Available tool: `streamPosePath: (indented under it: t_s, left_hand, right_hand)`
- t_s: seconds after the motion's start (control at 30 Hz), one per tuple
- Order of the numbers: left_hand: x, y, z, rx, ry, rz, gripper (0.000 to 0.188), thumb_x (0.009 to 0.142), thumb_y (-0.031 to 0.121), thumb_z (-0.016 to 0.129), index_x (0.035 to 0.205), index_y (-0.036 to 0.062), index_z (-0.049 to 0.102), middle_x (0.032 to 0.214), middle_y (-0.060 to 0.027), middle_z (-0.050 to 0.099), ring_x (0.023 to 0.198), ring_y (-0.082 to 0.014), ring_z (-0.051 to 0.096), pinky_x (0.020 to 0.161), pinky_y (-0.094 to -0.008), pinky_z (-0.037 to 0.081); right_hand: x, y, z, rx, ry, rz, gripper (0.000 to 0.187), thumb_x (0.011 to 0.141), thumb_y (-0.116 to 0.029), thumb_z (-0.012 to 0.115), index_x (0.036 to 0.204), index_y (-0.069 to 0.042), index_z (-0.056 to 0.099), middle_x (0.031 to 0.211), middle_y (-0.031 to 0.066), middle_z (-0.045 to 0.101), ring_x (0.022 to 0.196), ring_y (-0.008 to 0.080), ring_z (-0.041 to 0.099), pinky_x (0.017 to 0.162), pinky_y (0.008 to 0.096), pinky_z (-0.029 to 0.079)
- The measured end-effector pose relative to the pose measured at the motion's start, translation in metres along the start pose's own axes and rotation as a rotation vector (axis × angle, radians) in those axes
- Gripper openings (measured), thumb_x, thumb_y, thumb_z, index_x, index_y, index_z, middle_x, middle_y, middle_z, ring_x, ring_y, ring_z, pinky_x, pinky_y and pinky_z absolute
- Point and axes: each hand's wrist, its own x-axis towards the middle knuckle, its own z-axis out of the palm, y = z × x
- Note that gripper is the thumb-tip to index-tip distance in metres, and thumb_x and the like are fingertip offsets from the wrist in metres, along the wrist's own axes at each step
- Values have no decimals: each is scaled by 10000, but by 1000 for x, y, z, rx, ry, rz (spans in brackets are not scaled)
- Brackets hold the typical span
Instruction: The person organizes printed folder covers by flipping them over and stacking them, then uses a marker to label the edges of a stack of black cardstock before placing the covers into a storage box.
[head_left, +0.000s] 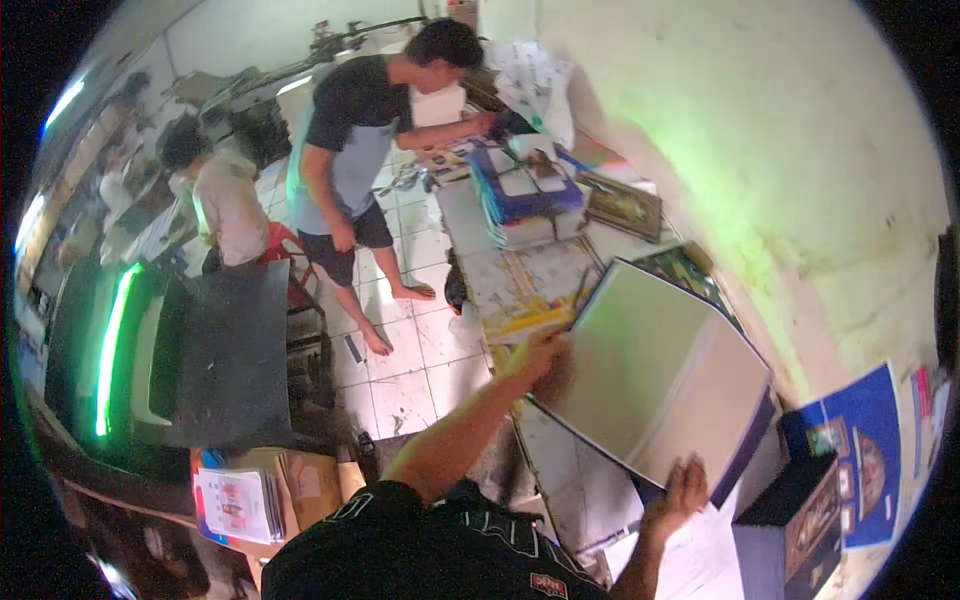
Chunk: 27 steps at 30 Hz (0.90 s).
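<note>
On the worktable (558, 460), the cream, dark-edged board (640, 355) is being touched near its lower edge by the open right hand (682, 492); at its left edge, the left hand (540, 362) is being blurred, its grip impossible to tell.

a panel (660, 350) is spread over the near part of the worktop (568, 465), a pile of books (520, 225) beyond it and a framed picture (625, 208) right of that pile, toward the wall (800, 130). over there a co-worker (350, 140) stands left of the worktop; nearer, a box (805, 535) sits right of the panel, and papers (237, 507) lie on a carton (308, 490), well left.
</note>
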Motion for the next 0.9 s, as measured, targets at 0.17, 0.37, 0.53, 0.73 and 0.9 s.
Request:
streamPosePath:
  t_s: [0.17,0.37,0.53,0.73,0.9]
  left_hand:
    - [69,-60,-71,606,-183,467,451,929,312,578,1280,31,556,1321,-158,539,1248,-266,461,1041,-416,363]
    - [-58,-8,-272,654,75,-6,404,945,355,568,1190,36,601,1090,-178,655,984,-261,634,863,-361,506]
    - [-109,-65,-353,582,363,-192,454,899,390,607,1179,33,606,1040,-193,665,938,-298,636,832,-391,498]
    - [-155,-46,-365,300,397,-289,501,901,395,606,1226,15,574,1100,-189,654,955,-255,637,817,-370,507]
    - [-225,-47,-381,113,635,-449,481,909,354,614,1247,15,567,1067,-142,661,883,-209,643,780,-334,516]
  right_hand:
    - [22,-5,13,-369,-328,-164,375,848,-157,636,1207,-50,620,1214,160,625,1160,335,563,1005,440,412]
    - [47,-40,37,177,-600,303,427,900,-199,578,1284,-16,544,1282,201,556,1200,376,506,1058,433,368]
    - [140,-236,86,657,-739,496,374,917,-215,581,1201,28,598,1228,225,585,1138,355,556,1017,428,400]
    - [163,-305,186,618,-1068,-252,380,832,-154,647,1188,-24,622,1155,181,646,1098,324,609,947,395,465]
    - [170,-331,205,658,-1085,-332,368,844,-149,630,1182,-6,607,1121,196,645,1008,347,635,864,388,499]
